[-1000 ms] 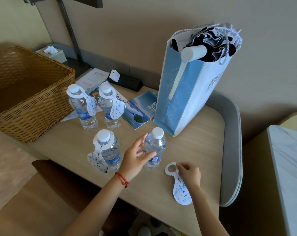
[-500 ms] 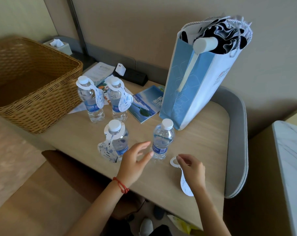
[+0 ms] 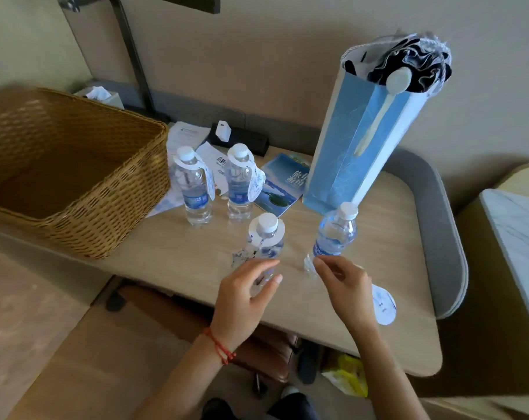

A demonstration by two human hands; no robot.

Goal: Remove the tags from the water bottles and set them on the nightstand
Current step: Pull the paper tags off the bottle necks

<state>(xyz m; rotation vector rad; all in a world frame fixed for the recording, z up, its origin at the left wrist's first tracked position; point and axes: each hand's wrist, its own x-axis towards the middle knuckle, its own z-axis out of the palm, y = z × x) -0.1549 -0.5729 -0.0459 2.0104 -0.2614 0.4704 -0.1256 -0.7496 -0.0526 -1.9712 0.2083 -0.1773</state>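
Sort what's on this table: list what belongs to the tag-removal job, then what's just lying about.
Job:
three tagged bottles
untagged bottle
removed tag
left hand
right hand

Lying about:
wicker basket
blue gift bag
brochure
papers
power strip
tissue box

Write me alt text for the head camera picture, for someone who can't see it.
Two bare hands hover over a wooden table: the left hand reaches toward a tagged water bottle, the right hand is in front of an untagged bottle, with a removed tag lying flat beside it. Behind stand two more tagged bottles, a wicker basket and a blue paper bag.
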